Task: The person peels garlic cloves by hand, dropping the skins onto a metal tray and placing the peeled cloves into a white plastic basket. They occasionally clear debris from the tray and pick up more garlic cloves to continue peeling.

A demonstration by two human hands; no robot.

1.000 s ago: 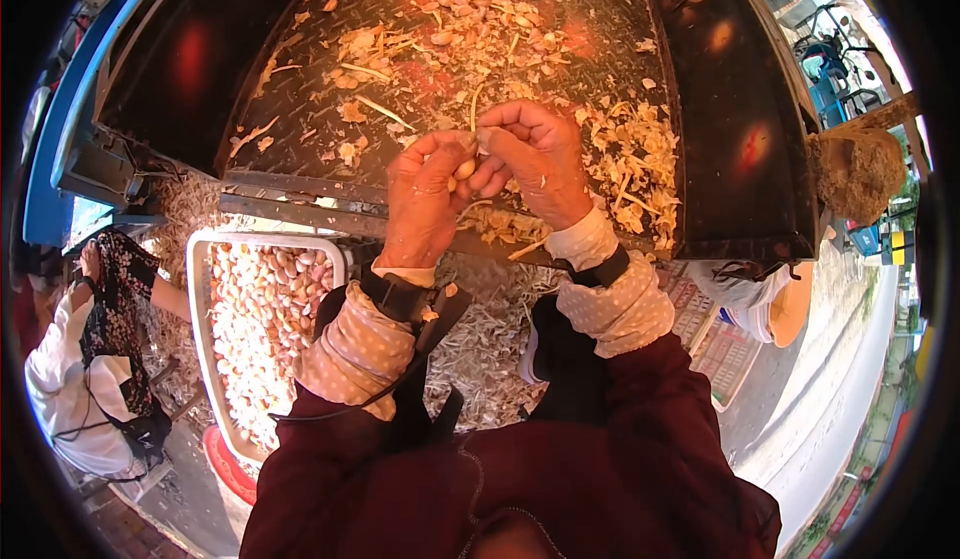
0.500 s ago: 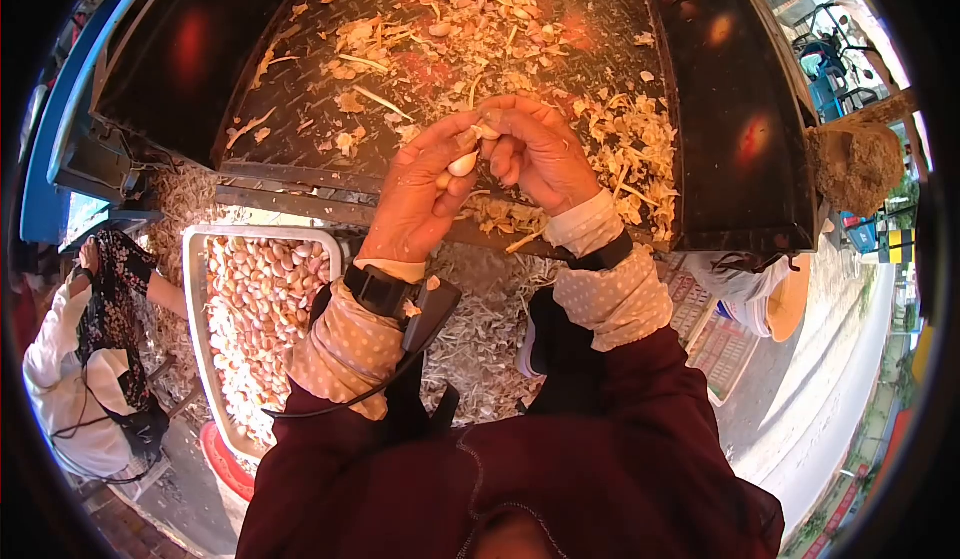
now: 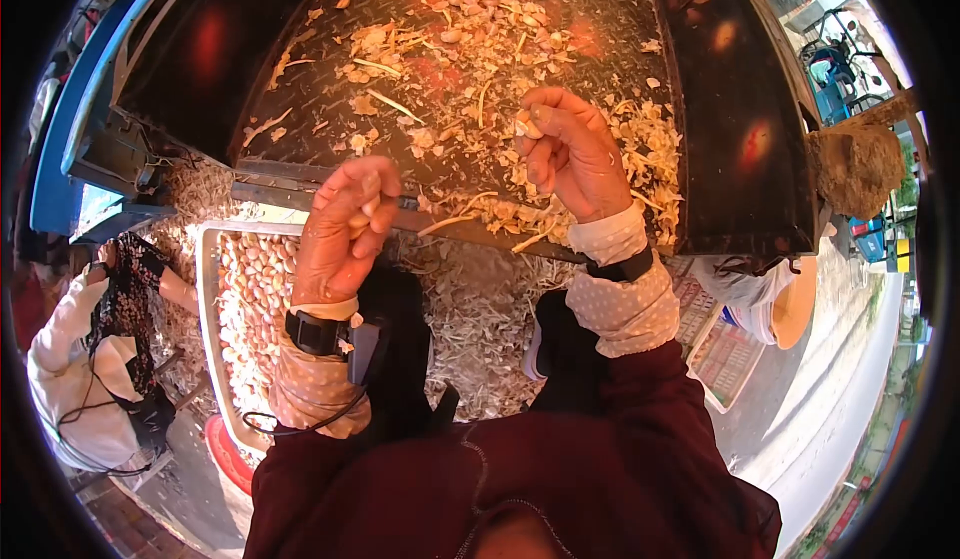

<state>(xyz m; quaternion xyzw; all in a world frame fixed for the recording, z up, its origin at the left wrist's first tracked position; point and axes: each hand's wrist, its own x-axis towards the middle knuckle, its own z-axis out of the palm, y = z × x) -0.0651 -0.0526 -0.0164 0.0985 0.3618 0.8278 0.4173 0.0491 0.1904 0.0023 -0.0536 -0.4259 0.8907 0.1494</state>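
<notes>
My left hand [image 3: 340, 234] is closed around a peeled garlic clove [image 3: 371, 199] and hangs over the near edge of the dark metal plate [image 3: 300, 89], close to the white tray [image 3: 205, 289] of peeled cloves. My right hand [image 3: 570, 154] stays above the plate with its fingers pinched on a scrap of garlic skin [image 3: 523, 124]. Dry skins and a few unpeeled cloves [image 3: 470, 29] are scattered over the plate beyond both hands.
Garlic skins [image 3: 480, 309] cover the ground under the plate. Another person in white [image 3: 85, 379] sits at the left beside the tray. A straw hat [image 3: 795, 304] and a tiled mat lie at the right, with a road beyond.
My hands have come apart. The left hand moved down and left with the clove toward the tray. The right hand stayed over the plate, keeping the skin.
</notes>
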